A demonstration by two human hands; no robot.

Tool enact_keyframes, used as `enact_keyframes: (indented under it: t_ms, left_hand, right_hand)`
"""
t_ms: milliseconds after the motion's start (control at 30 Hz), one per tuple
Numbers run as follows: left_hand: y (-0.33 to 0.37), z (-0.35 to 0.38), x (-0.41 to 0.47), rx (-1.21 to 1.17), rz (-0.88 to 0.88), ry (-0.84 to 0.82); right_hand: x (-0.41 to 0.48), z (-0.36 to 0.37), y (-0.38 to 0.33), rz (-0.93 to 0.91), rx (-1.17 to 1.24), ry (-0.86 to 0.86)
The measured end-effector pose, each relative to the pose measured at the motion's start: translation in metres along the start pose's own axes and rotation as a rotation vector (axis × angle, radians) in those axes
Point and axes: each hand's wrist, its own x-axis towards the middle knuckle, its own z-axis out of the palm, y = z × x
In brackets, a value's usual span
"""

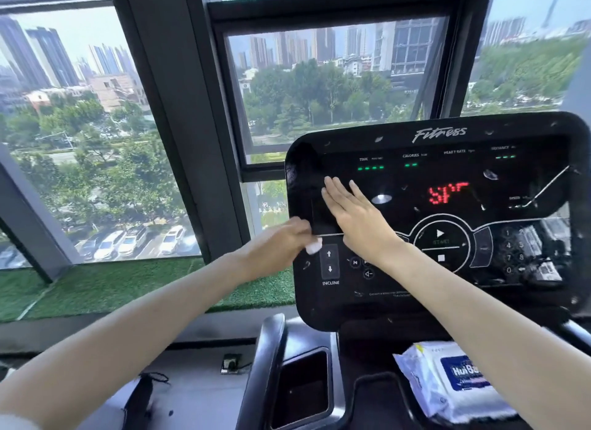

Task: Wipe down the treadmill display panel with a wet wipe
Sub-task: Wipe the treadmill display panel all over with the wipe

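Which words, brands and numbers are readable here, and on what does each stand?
"Fitness": display panel, top.
"TIME", "CALORIES", "HEART RATE": over green dashes.
"START": round button.
"INCLINE": under arrow keys.
"4", "7", "8", "0": keypad.
"HuiB": wipes pack, rest hidden.
Too blurred: red digits, right-hand labels, small print.

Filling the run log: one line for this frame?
stage: wiping | left hand: holds wet wipe at display panel left edge | right hand: flat on display panel | wipe pack: below display panel

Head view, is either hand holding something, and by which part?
The left hand grips a bunched wet wipe; only one white end shows past its fingers. The right hand lies flat on the display panel, holding nothing.
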Motion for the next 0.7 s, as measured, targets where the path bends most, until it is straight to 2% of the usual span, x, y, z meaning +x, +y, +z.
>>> enact_keyframes:
  t_ms: [33,67,167,200,233,333,367,400,467,500,533,633,667,700]
  left_hand:
    - [0.001,0.002,-0.003,0.004,0.030,-0.071]
    - [-0.001,-0.002,0.001,-0.012,0.000,-0.072]
    - [-0.016,-0.016,0.021,-0.110,-0.287,0.268]
    - [-0.014,-0.018,0.021,-0.123,-0.327,0.321]
    - [-0.009,-0.014,0.018,-0.104,-0.294,0.290]
    - [0.018,0.002,-0.001,-0.026,-0.061,-0.052]
    - [0.017,0.001,0.000,-0.034,-0.076,-0.065]
    - [0.012,-0.003,0.006,-0.076,-0.157,-0.007]
    - [0.000,-0.012,0.016,-0.156,-0.325,0.246]
    - [-0.002,-0.013,0.017,-0.163,-0.362,0.295]
    - [0.001,-0.011,0.015,-0.134,-0.336,0.272]
    - [0.017,0.005,0.000,-0.085,-0.147,-0.013]
    - [0.017,0.005,0.001,-0.118,-0.176,-0.023]
    - [0.011,0.004,0.005,-0.155,-0.263,0.062]
  right_hand:
    - [0.000,-0.001,0.001,-0.003,0.003,-0.007]
    - [0.000,-0.001,0.002,-0.005,0.011,-0.012]
    - [-0.002,0.000,0.003,-0.004,0.028,0.000]
    - [-0.003,0.001,0.002,-0.004,0.026,0.007]
    - [-0.003,0.002,0.002,-0.004,0.027,0.010]
    - [-0.003,0.003,0.001,-0.008,0.026,0.013]
    - [-0.003,0.004,0.002,-0.012,0.018,0.011]
    - [-0.002,0.005,0.002,-0.020,0.005,0.014]
    - [-0.002,0.008,0.001,-0.034,-0.032,0.029]
    - [-0.003,0.007,-0.002,-0.028,-0.057,0.027]
    - [-0.004,0.006,-0.004,-0.018,-0.082,0.031]
    - [-0.019,0.008,-0.009,0.008,-0.078,0.003]
    - [-0.028,0.010,-0.010,-0.004,-0.064,0.020]
    - [-0.037,0.014,-0.012,-0.028,-0.060,0.036]
